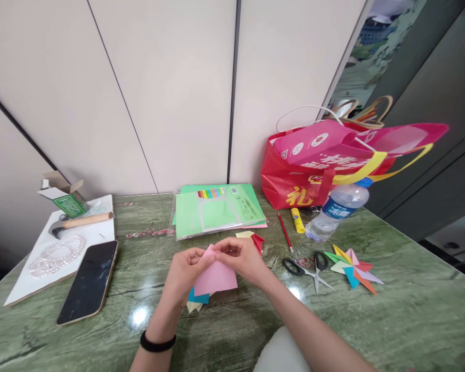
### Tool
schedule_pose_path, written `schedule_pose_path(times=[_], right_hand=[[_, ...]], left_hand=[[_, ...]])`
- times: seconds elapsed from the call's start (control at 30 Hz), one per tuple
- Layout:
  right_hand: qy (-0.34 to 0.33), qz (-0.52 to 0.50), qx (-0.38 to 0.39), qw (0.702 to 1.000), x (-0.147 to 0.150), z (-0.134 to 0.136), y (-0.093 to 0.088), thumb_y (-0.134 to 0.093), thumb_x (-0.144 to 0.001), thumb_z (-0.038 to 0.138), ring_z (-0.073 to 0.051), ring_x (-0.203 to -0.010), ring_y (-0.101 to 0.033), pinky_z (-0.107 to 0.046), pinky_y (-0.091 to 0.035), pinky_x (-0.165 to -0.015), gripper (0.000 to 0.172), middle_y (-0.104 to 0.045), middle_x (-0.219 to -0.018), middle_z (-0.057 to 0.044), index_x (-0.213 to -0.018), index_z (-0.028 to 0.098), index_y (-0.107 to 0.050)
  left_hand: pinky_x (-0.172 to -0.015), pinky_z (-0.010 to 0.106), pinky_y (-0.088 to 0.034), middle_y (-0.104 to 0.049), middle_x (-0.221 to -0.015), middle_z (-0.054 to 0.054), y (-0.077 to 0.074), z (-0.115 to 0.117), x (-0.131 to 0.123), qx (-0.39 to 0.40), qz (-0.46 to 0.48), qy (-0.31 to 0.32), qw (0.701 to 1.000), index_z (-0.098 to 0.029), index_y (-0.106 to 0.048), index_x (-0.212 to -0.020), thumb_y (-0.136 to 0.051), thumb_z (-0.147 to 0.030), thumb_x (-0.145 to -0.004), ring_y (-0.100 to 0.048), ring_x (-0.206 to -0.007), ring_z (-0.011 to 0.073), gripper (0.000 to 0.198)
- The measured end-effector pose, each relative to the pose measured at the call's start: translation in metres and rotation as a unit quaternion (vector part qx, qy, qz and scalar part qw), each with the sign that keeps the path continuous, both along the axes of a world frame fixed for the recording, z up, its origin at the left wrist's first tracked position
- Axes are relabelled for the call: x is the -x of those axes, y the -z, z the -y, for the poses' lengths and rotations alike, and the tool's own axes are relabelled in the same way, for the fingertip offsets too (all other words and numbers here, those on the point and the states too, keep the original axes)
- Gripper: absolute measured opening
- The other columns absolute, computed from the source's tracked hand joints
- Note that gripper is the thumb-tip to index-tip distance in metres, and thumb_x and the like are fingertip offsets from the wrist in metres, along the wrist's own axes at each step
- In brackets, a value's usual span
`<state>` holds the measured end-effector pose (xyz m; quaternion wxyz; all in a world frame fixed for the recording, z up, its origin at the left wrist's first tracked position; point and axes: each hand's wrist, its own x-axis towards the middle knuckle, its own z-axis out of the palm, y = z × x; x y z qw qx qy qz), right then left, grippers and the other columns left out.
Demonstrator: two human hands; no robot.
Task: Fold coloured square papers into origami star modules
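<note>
Pink paper [217, 278] held; bag [281, 183] holds packaging [313, 143], seemingly.

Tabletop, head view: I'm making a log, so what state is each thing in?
Pink paper: held by left hand and right hand
Scissors: open
Bottle: capped
Phone: screen dark
Green box: flaps open
Red bag: standing
Hammer: lying down
Beads: coiled
Paper star: lying
Red pencil: lying
Glue stick: lying
Paper pack: lying flat
White board: lying flat
</note>
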<state>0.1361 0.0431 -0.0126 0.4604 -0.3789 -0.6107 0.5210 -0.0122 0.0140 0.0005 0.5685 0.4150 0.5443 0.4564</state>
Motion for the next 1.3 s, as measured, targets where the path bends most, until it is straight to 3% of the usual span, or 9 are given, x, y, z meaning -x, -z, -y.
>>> schedule_pose_path(times=[0.53, 0.73, 1.0, 1.3], right_hand=[[0.003, -0.004, 0.007, 1.000, -0.0011, -0.0003, -0.0009, -0.066, -0.067, 0.028, -0.016, -0.072, -0.062, -0.028, -0.048, -0.066, 0.015, -0.069, -0.079, -0.005, -0.077, 0.016, -0.067], [0.005, -0.018, 0.044, 0.999, -0.0010, -0.0009, -0.0046, -0.063, -0.070, 0.031, -0.013, -0.066, -0.059, -0.025, -0.044, -0.061, 0.019, -0.065, -0.073, -0.002, -0.082, 0.016, -0.063], [0.022, 0.030, 0.006, 0.999, 0.0004, -0.0013, -0.0030, -0.057, -0.072, 0.031, -0.011, -0.058, -0.051, -0.023, -0.040, -0.055, 0.018, -0.057, -0.060, 0.002, -0.062, 0.017, -0.055], [0.029, 0.079, -0.038, 0.996, -0.0003, 0.0009, -0.0057, -0.055, -0.075, 0.029, -0.012, -0.058, -0.048, -0.023, -0.037, -0.054, 0.014, -0.056, -0.063, 0.001, -0.067, 0.017, -0.057]], left_hand=[[-0.043, 0.021, -0.038, -0.065, -0.053, 0.002, -0.0025, 0.0001, -0.0011, -0.019, -0.025, 0.010, 0.999, -0.012, -0.064, -0.072, -0.076, -0.036, -0.055, -0.057, -0.046, 0.0142, 0.032], [-0.043, 0.021, -0.039, -0.064, -0.051, 0.001, -0.0022, 0.0000, -0.0019, -0.034, -0.056, 0.008, 0.998, -0.013, -0.063, -0.069, -0.075, -0.034, -0.054, -0.056, -0.044, 0.0138, 0.028], [-0.043, 0.021, -0.040, -0.068, -0.055, 0.003, -0.0066, 0.0019, -0.0060, -0.049, -0.073, 0.036, 0.995, -0.013, -0.064, -0.067, -0.073, -0.031, -0.057, -0.057, -0.045, 0.0137, 0.023], [-0.043, 0.020, -0.040, -0.068, -0.058, 0.004, -0.0074, 0.0029, -0.0073, -0.049, -0.049, 0.031, 0.997, -0.012, -0.065, -0.069, -0.073, -0.031, -0.057, -0.058, -0.047, 0.0137, 0.024]])
